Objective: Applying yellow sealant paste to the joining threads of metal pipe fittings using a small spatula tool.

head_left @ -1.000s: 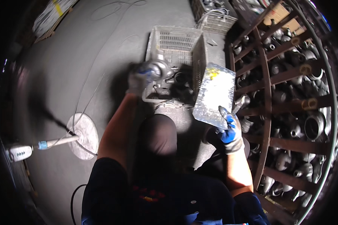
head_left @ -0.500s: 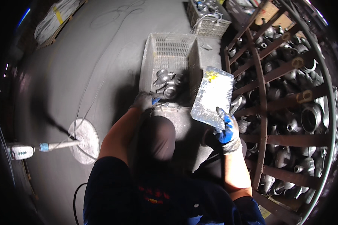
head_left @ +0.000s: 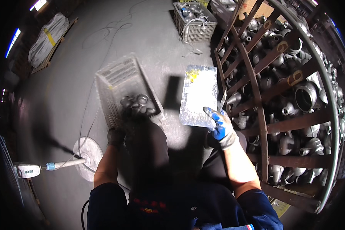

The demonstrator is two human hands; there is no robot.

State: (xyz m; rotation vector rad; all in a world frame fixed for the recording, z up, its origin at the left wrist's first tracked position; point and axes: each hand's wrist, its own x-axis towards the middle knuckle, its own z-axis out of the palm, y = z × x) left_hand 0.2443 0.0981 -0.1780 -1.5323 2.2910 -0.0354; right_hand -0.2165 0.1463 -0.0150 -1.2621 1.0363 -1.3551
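Observation:
My left hand [head_left: 117,137], in a dark glove, grips the near left end of a grey plastic crate [head_left: 106,100]; its fingers are mostly in shadow. Several dark metal fittings [head_left: 136,102] lie together at the crate's near end, with my knee partly over it. In a blue and grey glove, my right hand [head_left: 221,130] is closed on a flat, scuffed rectangular plate [head_left: 199,97], pale with yellow smears. The thumb lies on the plate's face. A thin pointed strip [head_left: 222,101] sticks up beside the fingers; its kind is unclear.
On the right, a brown barred metal rack [head_left: 262,115] holds many metal fittings [head_left: 308,96]. Farther off stands another crate [head_left: 199,30] of parts. To the left are a round-based stand [head_left: 86,159], cables across the floor, and a wrapped bundle [head_left: 48,40].
The grey crate has shifted left and turned, with my left hand moving left and nearer along with it. The plate in my right hand has moved left and stands straighter.

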